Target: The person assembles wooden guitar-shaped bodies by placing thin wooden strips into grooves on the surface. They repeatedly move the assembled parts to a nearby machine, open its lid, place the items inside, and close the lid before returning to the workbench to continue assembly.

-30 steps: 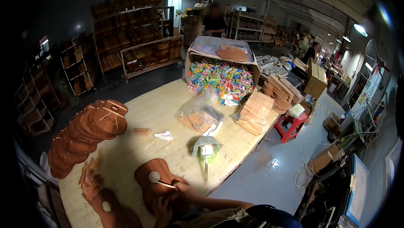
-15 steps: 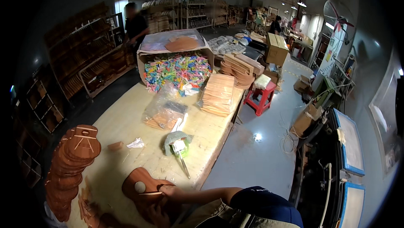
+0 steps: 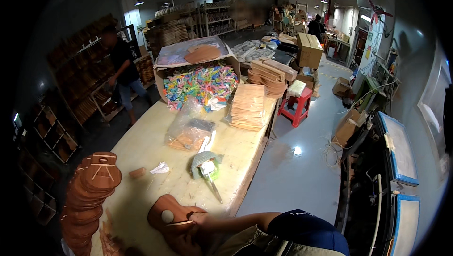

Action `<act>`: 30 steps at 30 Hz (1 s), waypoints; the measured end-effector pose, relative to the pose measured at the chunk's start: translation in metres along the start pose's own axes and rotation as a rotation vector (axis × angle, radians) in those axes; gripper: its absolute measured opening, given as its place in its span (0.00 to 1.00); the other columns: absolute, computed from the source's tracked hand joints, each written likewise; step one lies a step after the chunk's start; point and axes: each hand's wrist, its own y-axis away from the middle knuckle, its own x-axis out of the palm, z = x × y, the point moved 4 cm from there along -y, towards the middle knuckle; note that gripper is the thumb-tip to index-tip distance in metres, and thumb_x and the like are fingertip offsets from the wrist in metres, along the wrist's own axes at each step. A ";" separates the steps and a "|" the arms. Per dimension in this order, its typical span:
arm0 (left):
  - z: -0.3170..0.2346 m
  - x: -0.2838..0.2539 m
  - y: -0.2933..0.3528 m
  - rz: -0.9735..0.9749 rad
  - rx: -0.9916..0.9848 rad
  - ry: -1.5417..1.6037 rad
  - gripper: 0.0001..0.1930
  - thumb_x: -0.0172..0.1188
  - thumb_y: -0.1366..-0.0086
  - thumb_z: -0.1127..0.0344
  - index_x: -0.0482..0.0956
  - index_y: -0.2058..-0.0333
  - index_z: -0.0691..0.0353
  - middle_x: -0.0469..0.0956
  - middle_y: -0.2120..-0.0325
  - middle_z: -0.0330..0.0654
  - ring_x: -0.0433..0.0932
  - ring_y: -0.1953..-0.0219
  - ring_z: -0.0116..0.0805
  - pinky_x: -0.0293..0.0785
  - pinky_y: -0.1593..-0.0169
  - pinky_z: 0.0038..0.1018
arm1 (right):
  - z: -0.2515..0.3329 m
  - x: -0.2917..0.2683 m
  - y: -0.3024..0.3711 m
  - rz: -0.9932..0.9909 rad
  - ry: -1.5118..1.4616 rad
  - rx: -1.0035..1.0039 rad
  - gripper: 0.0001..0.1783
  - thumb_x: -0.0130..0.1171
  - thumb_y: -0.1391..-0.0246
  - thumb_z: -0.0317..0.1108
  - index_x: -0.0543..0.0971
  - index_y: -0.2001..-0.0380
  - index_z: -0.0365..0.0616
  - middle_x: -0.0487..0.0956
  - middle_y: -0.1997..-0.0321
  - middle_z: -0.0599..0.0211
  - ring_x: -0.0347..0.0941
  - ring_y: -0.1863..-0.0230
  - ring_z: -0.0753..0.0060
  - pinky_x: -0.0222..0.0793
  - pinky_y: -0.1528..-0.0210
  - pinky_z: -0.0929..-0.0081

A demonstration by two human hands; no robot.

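Observation:
A brown guitar-shaped wooden plate (image 3: pixel 164 205) with a round sound hole lies at the near edge of the workbench. Just below that hole, a thin pale wooden strip (image 3: pixel 180 223) runs across it. My right hand (image 3: pixel 202 219) reaches in from the right, its fingers closed at the strip's right end. Below it, my left hand (image 3: pixel 188 243) is on the plate in shadow, fingers stretched toward the strip. Part of that hand blends with the dark wood. To the left, a fanned pile of similar brown plates (image 3: pixel 96 180) has pale bars on its top piece.
A roll with a metal blade-like tool (image 3: pixel 214 190) lies ahead on the workbench (image 3: pixel 141 145). Beyond are a plastic bag (image 3: pixel 181 126), stacked thin wood sheets (image 3: pixel 248 107) and a carton of colourful clips (image 3: pixel 200 83). A red stool (image 3: pixel 296 109) stands right. One person (image 3: pixel 123 69) is at the left.
The whole scene has shifted slightly right and down in view. The person at the left has walked nearer along the bench. My hands stay at the strip on the plate.

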 end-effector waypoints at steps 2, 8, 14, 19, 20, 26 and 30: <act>0.002 -0.001 0.004 -0.041 0.004 -0.019 0.25 0.55 0.55 0.72 0.76 0.53 0.58 0.68 0.57 0.54 0.66 0.51 0.58 0.63 0.45 0.47 | 0.007 -0.003 -0.007 0.042 -0.032 0.024 0.07 0.54 0.52 0.32 0.68 0.71 0.43 0.70 0.71 0.59 0.71 0.65 0.54 0.65 0.61 0.63; -0.027 -0.012 0.009 -0.054 0.019 -0.123 0.30 0.57 0.58 0.75 0.75 0.50 0.53 0.68 0.55 0.47 0.66 0.50 0.51 0.64 0.45 0.44 | -0.039 0.020 0.020 0.087 0.199 -0.090 0.12 0.56 0.47 0.36 0.75 0.65 0.38 0.77 0.64 0.51 0.74 0.62 0.49 0.71 0.56 0.57; -0.032 -0.025 -0.001 -0.134 0.048 0.071 0.23 0.58 0.57 0.74 0.78 0.57 0.56 0.72 0.61 0.44 0.70 0.57 0.47 0.68 0.52 0.39 | -0.030 -0.019 0.023 -0.012 0.035 0.494 0.13 0.49 0.38 0.38 0.77 0.61 0.39 0.77 0.67 0.56 0.73 0.67 0.59 0.70 0.61 0.67; -0.041 -0.045 -0.012 -0.219 0.009 0.015 0.17 0.60 0.58 0.72 0.79 0.64 0.56 0.74 0.66 0.39 0.72 0.59 0.41 0.69 0.54 0.38 | -0.003 -0.044 0.029 -0.004 -0.007 0.556 0.15 0.48 0.39 0.38 0.78 0.60 0.39 0.76 0.67 0.58 0.72 0.64 0.64 0.68 0.58 0.68; -0.046 -0.048 -0.021 -0.198 0.014 0.006 0.16 0.61 0.58 0.71 0.79 0.65 0.55 0.74 0.66 0.39 0.72 0.60 0.40 0.69 0.55 0.38 | -0.012 -0.056 0.045 -0.030 -0.034 0.552 0.16 0.47 0.39 0.39 0.78 0.62 0.38 0.75 0.68 0.56 0.72 0.63 0.61 0.67 0.58 0.66; -0.039 -0.061 -0.027 -0.254 0.052 -0.013 0.13 0.58 0.55 0.69 0.78 0.66 0.62 0.76 0.64 0.47 0.74 0.61 0.49 0.70 0.53 0.43 | -0.010 -0.066 0.069 0.043 0.137 0.609 0.17 0.48 0.39 0.35 0.78 0.54 0.36 0.79 0.64 0.45 0.77 0.61 0.56 0.70 0.55 0.64; -0.031 -0.048 -0.025 -0.142 -0.054 0.162 0.17 0.59 0.53 0.71 0.78 0.60 0.58 0.73 0.65 0.45 0.71 0.59 0.49 0.69 0.53 0.38 | 0.004 -0.067 0.069 0.048 0.305 0.573 0.19 0.49 0.40 0.32 0.73 0.45 0.48 0.76 0.53 0.45 0.74 0.57 0.43 0.71 0.54 0.60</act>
